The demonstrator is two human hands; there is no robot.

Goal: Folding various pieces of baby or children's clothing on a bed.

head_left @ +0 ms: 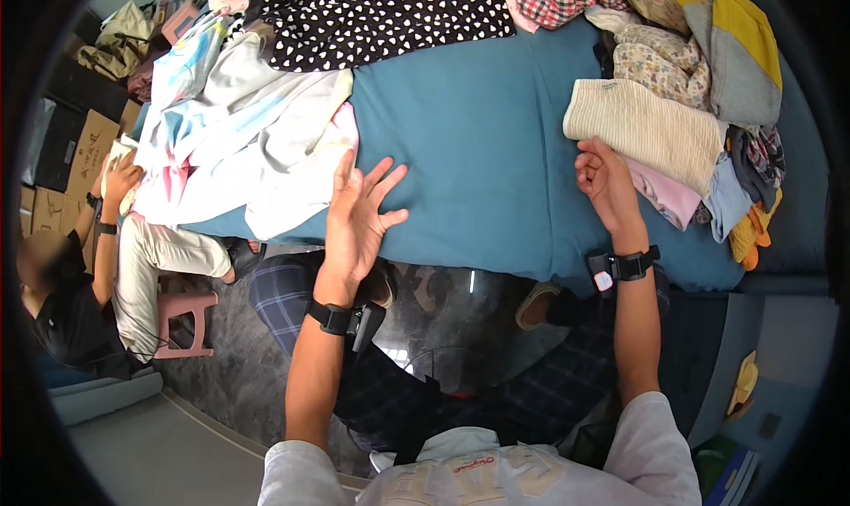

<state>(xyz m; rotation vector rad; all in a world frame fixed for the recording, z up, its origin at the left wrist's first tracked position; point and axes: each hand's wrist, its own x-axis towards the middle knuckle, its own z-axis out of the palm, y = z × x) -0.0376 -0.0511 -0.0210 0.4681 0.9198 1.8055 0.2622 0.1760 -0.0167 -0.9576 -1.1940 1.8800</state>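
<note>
Pale shirt [478, 486] lies nearest; my left hand [354, 227] spreads empty fingers [396, 216]; my right hand [609, 192] curls at the striped cloth [646, 125], perhaps steadying it; whether it pinches, I cannot tell.

The cream cloth [645, 132] looks ribbed, the floor [453, 322] glossy.

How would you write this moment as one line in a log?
left hand: open, fingers spread, near white cloth | right hand: fingertips at edge of cream striped cloth, grip unclear | between hands: blue cover
</note>
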